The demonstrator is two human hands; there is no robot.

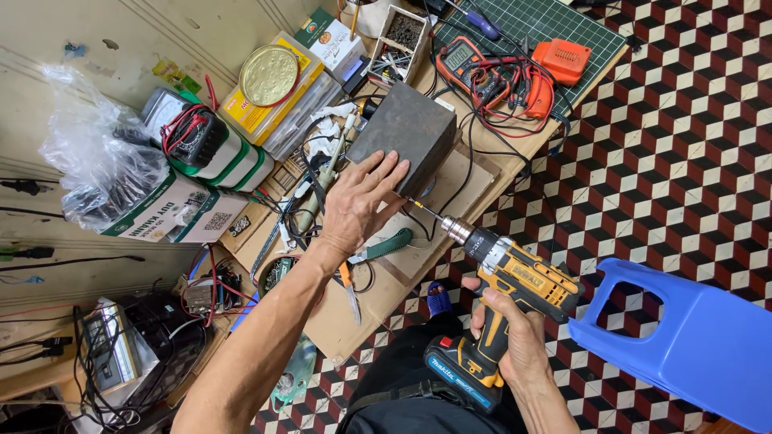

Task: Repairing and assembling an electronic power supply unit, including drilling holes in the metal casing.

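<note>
My left hand lies flat with fingers spread on the near end of a dark grey rectangular block standing on the low wooden table. My right hand grips the handle of a yellow and black cordless drill with a blue-black battery at its base. The drill's bit points left and touches the block's lower front face, just right of my left fingertips.
An orange multimeter with red and black leads, an orange drill and battery lie on a green cutting mat. A screw box, gold tin lid, boxes, a plastic bag, green-handled pliers crowd the table. A blue plastic stool stands right.
</note>
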